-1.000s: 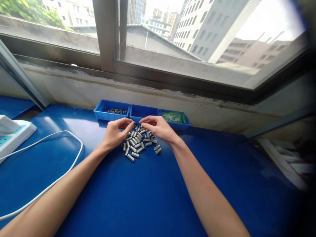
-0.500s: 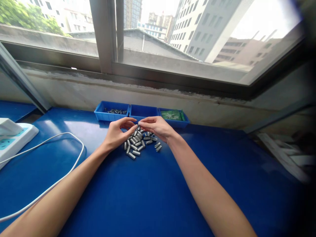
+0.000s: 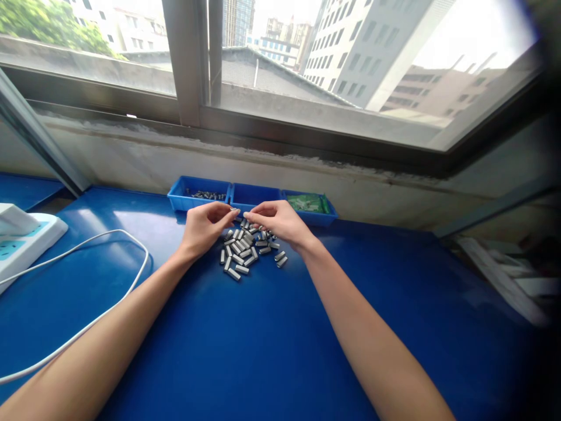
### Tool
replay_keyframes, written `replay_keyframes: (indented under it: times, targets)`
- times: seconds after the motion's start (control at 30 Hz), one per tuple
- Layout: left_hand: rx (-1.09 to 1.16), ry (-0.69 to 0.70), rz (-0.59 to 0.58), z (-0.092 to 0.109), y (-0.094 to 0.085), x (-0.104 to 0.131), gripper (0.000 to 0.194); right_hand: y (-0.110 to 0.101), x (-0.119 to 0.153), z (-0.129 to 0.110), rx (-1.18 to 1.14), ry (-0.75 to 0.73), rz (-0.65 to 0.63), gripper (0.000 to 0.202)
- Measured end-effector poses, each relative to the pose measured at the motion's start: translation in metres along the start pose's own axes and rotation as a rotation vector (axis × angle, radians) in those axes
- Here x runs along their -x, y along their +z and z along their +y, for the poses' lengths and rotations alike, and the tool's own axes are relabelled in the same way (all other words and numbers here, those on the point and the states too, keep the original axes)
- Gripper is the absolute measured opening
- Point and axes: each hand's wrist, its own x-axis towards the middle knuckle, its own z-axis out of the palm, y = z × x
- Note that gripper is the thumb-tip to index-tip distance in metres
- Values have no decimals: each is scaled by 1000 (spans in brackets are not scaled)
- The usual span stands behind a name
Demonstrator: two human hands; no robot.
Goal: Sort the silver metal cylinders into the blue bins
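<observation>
Hands: left [image 3: 202, 227], right [image 3: 280, 221] | metal cylinders [image 3: 245, 251] piled between and below fingertips

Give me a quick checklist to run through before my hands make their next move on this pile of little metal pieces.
1. Pile of metal pieces lies loose on the blue table, within reach of both hands: ok.
2. Left hand pinched at the pile's far edge; whether it holds a piece: cannot tell.
3. Right hand fingertips close to the left's; grip: cannot tell.
4. Middle blue tray sits just behind the hands, unobstructed: ok.
5. White cable lies left, apart from the pile: ok.
6. Stray pieces near the table edge: none seen, ok.
</observation>
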Motion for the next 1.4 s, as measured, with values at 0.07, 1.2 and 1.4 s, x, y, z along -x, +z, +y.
replay_keyframes:
  times: [0.07, 1.2, 1.4]
  targets:
    - [26, -47, 129, -2, -4, -7, 37, -6, 2, -4, 256, -50, 24, 18]
    - [-262, 111, -28, -1, 1, 4, 32, 11, 12, -11, 881, -17, -21, 23]
    - [-251, 108, -29, -2, 1, 4, 32, 5, 10, -12, 770, -95, -20, 22]
